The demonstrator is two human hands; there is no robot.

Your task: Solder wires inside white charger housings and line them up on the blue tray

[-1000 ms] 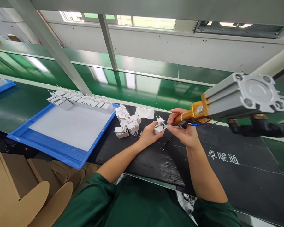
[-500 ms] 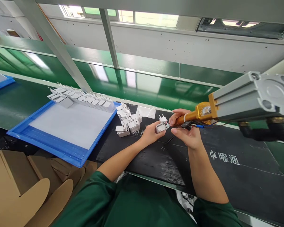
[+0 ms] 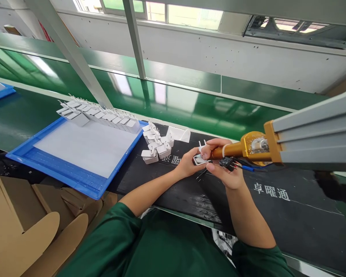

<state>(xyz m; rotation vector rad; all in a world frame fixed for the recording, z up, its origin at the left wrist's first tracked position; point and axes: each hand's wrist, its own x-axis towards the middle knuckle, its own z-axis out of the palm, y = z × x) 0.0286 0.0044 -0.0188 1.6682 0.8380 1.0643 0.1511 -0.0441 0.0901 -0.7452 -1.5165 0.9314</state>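
**Two hands meet over a white plug housing at the nose of a gold-coloured tool**

The left hand [image 3: 188,163] pinches an open white plug housing [image 3: 201,159] between its fingers, above a black mat [image 3: 187,196]. Two pins stand up from the plug part. The fingers of the right hand [image 3: 229,172] close around the nose of the gold-coloured tool [image 3: 235,149], their tips at the housing. A grey ribbed cylinder [image 3: 317,134] joins the tool's rear, and a black switch [image 3: 227,163] with coloured wires sits under the nose.

A thin dark implement [image 3: 202,175] lies on the mat just below the housing. To the left stands a cluster of white plugs [image 3: 158,145], near a piece of white paper [image 3: 179,134]. Farther left, a blue tray [image 3: 85,185] on the green worktop [image 3: 31,115] bears a white sheet [image 3: 83,146] and a packed row of white plugs [image 3: 102,115] along its far edge. Cardboard boxes [image 3: 11,207] sit below the tray.
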